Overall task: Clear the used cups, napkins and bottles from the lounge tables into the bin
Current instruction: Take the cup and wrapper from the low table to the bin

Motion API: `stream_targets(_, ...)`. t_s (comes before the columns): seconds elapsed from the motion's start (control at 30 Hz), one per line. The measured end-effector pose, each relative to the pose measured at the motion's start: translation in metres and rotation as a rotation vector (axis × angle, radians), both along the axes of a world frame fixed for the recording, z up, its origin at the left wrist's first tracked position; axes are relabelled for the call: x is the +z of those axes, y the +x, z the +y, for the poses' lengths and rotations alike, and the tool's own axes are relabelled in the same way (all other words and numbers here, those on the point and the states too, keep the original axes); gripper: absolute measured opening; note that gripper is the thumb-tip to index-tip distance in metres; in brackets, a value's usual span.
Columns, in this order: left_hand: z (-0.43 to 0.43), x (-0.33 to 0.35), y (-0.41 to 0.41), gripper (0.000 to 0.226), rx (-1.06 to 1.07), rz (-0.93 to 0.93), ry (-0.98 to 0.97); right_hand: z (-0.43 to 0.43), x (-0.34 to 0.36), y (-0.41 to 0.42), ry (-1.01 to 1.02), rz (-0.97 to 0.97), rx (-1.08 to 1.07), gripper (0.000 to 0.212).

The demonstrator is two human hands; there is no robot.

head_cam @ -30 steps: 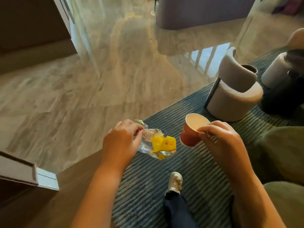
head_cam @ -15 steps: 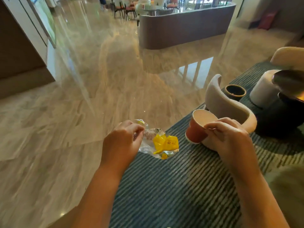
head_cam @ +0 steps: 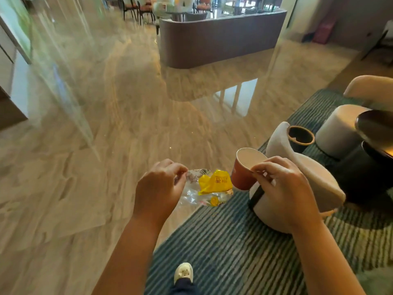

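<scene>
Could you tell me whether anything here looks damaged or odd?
The clear bottle in the left hand is crushed, its yellow label crumpled; the red cup in the right hand tilts sideways but looks empty.

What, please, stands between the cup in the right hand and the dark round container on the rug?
The pale chair stands between them: its curved back rises just beyond the cup, in front of the container.

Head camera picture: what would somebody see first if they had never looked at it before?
Probably the two hands in the middle: the left hand pinches a crumpled clear bottle with a bright yellow label, and the right hand holds an empty red paper cup by its rim, tilted. Below them lies a striped blue-green rug, with shiny marble floor to the left.
</scene>
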State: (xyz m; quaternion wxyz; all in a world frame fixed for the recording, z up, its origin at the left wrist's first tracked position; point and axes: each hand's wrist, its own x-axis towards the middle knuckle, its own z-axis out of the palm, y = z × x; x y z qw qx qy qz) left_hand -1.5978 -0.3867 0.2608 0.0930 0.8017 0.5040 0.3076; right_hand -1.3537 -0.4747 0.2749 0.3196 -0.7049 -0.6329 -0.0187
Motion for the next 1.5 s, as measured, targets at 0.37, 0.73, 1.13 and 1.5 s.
stream_targets(0.37,0.233,-0.003,0.107,0.004,-0.178,0.002,-0.029,0.186,-0.003,0.075,-0.039,0.079,-0.128,0.033)
stream_targets(0.73,0.426,0.005,0.269,0.008,-0.196,0.037,-0.032,0.378,-0.02,0.249,0.055,0.106,-0.225,0.021)
stream_targets(1.13,0.593,0.009,0.467,0.004,-0.315,-0.015,-0.017,0.522,-0.009,0.428,0.115,0.124,-0.289,0.019)
stream_targets(1.5,0.723,-0.031,0.738,0.009,-0.729,0.008,-0.068,0.585,-0.045,0.623,0.057,0.049,-0.691,0.021)
